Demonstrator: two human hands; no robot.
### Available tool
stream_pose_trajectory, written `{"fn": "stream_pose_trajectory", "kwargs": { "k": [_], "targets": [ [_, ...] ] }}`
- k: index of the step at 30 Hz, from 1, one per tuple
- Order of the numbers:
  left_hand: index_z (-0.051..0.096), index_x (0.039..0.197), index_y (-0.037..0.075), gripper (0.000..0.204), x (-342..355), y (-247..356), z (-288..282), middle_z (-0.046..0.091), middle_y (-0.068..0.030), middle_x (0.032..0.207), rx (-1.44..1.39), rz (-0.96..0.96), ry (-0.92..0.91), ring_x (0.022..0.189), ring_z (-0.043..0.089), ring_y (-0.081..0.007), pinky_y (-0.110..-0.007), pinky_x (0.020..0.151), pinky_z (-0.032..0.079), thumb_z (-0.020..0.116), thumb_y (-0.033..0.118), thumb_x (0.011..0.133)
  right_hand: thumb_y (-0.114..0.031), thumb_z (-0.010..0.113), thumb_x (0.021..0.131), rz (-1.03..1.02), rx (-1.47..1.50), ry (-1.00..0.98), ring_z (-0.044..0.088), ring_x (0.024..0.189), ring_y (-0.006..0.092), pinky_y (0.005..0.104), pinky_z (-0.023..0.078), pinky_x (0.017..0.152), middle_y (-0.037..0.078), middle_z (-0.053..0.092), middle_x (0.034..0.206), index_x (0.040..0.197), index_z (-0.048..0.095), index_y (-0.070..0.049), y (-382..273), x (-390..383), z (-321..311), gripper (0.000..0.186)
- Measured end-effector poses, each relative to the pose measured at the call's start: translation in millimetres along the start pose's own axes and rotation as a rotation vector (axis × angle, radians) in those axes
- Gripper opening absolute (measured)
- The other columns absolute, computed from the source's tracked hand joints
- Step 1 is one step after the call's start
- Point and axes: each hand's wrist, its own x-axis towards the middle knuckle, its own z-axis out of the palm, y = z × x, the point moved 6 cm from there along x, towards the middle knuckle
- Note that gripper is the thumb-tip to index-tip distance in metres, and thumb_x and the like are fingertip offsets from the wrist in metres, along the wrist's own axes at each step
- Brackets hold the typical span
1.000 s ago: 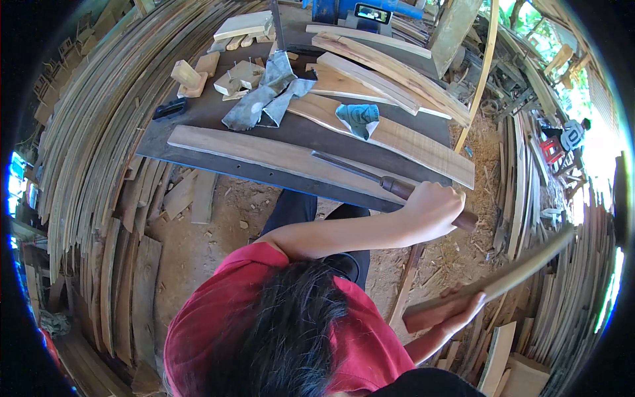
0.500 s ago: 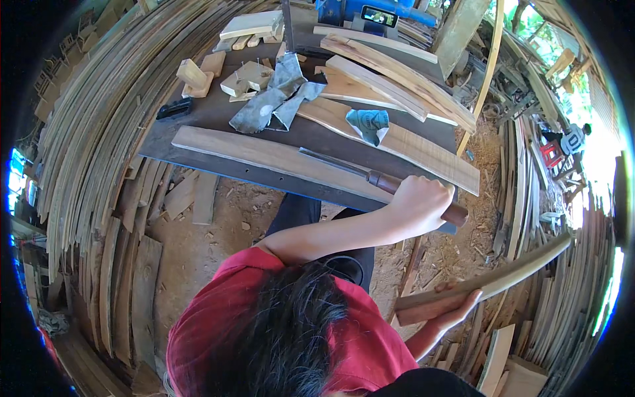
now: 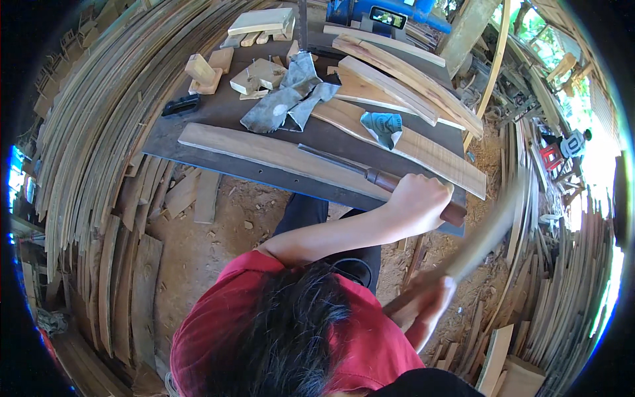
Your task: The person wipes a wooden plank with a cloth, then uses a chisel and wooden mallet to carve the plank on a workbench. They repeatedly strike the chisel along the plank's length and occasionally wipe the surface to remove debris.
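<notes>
Gripping the brown handle of a long blade (image 3: pixel 370 173) lying on the surface (image 3: pixel 218 112), the left hand (image 3: pixel 418 202) is closed around it beside a pale plank (image 3: pixel 264 153). Lower down, the right hand (image 3: pixel 423 306), blurred, clasps a curved wooden strip (image 3: pixel 486 235) over the dirt floor (image 3: pixel 225 225).

Bare dark tabletop (image 3: pixel 218 129) opens left of the grey rags (image 3: pixel 284 99). Planks (image 3: pixel 397 79) crowd the right half, wood blocks (image 3: pixel 228 73) the back. Stacked slats (image 3: pixel 99 165) wall the left side.
</notes>
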Motion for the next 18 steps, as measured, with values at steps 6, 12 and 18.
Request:
{"fn": "stream_pose_trajectory", "kwargs": {
  "k": [6,12,18],
  "targets": [
    [0.058,0.078,0.006,0.025,-11,-39,-20,0.061,-0.0122,0.062,0.048,-0.097,0.092,0.061,0.064,-0.0293,-0.040,0.054,0.050,0.071,0.023,0.064,-0.040,0.060,0.081,-0.045,-0.064,0.122,0.055,0.060,0.0203,0.0325,0.047,0.052,0.011,0.053,0.076,0.123,0.040,-0.001,-18,6,-15,0.061],
    [0.058,0.079,0.006,0.025,-12,-38,-22,0.062,-0.0111,0.062,0.087,-0.078,0.068,0.062,0.065,-0.0278,-0.040,0.055,0.050,0.071,0.021,0.064,-0.041,0.053,0.086,-0.029,0.003,-0.122,0.055,0.063,0.0222,0.0332,0.047,0.055,0.011,0.055,0.079,0.122,0.044,0.000,1,3,32,0.055],
    [0.060,0.075,0.009,0.018,-25,-76,-41,0.061,-0.0096,0.061,0.096,-0.162,0.139,0.060,0.064,-0.0269,-0.039,0.055,0.050,0.070,0.020,0.064,-0.036,0.061,0.082,-0.018,-0.053,0.012,0.053,0.060,0.0180,0.0311,0.046,0.051,0.011,0.053,0.082,0.128,0.037,-0.002,-22,11,35,0.063]
  ]
}}
